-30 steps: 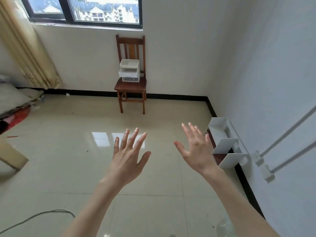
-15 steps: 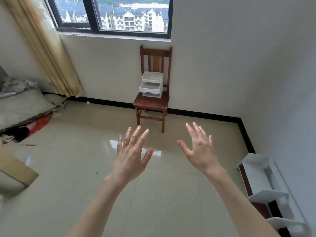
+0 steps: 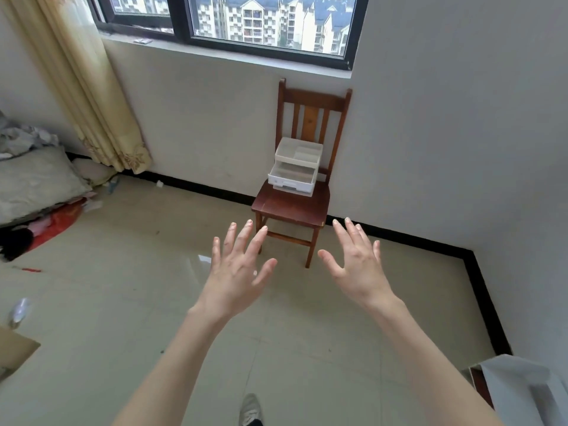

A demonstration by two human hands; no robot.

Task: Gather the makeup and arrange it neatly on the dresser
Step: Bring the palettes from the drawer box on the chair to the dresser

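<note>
A white plastic drawer organiser (image 3: 295, 166) stands on a brown wooden chair (image 3: 292, 204) against the wall under the window. Its middle drawer is pulled out and its top tray looks bare. No makeup or dresser is in view. My left hand (image 3: 236, 272) and my right hand (image 3: 356, 265) are both raised in front of me with fingers spread, holding nothing, well short of the chair.
A beige curtain (image 3: 92, 96) hangs at the left. Bedding and clutter (image 3: 37, 186) lie on the floor at the far left. A white shelf unit (image 3: 522, 388) sits at the lower right by the wall. Cardboard (image 3: 15, 352) pokes in at the lower left. My shoe (image 3: 250, 408) is at the bottom.
The view has swung left and upward and closed in: the chair has shifted right and looks larger, and the white shelf has slid to the lower right corner. Both hands stay spread and empty.
</note>
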